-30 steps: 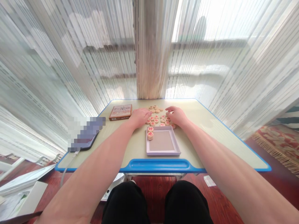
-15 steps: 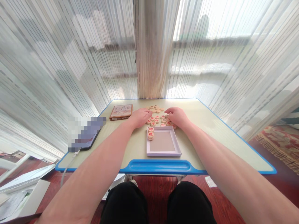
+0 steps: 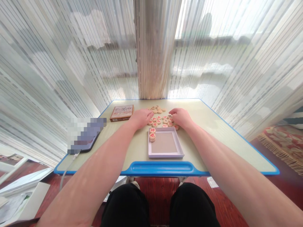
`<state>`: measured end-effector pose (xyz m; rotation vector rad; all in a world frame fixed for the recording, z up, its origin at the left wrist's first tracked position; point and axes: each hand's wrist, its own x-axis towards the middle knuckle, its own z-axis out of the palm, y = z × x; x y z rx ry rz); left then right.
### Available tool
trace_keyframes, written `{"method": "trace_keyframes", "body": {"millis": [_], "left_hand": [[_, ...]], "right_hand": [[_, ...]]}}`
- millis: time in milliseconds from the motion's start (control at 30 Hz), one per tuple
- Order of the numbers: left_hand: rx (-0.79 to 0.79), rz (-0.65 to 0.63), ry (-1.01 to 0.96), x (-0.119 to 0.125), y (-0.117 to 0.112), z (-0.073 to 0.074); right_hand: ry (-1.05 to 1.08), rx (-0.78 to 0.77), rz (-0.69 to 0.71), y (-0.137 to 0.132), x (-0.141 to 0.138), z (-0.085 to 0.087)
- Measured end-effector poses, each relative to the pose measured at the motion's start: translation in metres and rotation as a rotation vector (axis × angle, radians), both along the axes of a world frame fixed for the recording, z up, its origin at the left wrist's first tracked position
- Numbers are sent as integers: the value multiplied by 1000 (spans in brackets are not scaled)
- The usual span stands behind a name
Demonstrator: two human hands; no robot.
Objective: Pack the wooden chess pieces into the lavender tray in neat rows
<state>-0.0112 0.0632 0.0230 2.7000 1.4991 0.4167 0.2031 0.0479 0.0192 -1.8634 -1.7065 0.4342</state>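
Several round wooden chess pieces (image 3: 161,120) with red characters lie loose at the table's far middle. My left hand (image 3: 141,117) rests palm down at the pile's left edge, fingers stretched over the nearest pieces. At the pile's right edge is my right hand (image 3: 181,117), fingers curled and pinched together at the pieces; what they hold is hidden. Just in front of the pile sits a white square tray (image 3: 175,154). Its far left corner holds a few stacked pieces (image 3: 152,133).
A brown box lid (image 3: 121,112) lies left of the pile. A dark phone (image 3: 83,141) with a cable lies near the table's left edge. The table (image 3: 213,132) has a blue rim and a blue groove at the front. Sheer curtains hang behind.
Both hands stay at the pile with only slight finger shifts. The view has shifted a little.
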Motion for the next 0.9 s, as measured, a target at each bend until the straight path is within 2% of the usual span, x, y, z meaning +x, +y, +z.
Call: {"method": "trace_keyframes", "body": {"millis": [300,433,533,667,900], "left_hand": [[32,58,-35,-8,10,-4],[-5,267,-85,-22,12,1],[-51,353,-92,-31,12,4],[-74,291,-52,-29,7,5],[-90,98,-48,-17,-4,7]], "right_hand": [[-31,-10,15,3,1,-3],[-123,-65,-19,-6,2,10],[-182,-217,-34,-19,5,26],[-203,-433,19,-35,9,43],[-165,-452,180,-44,17,46]]}}
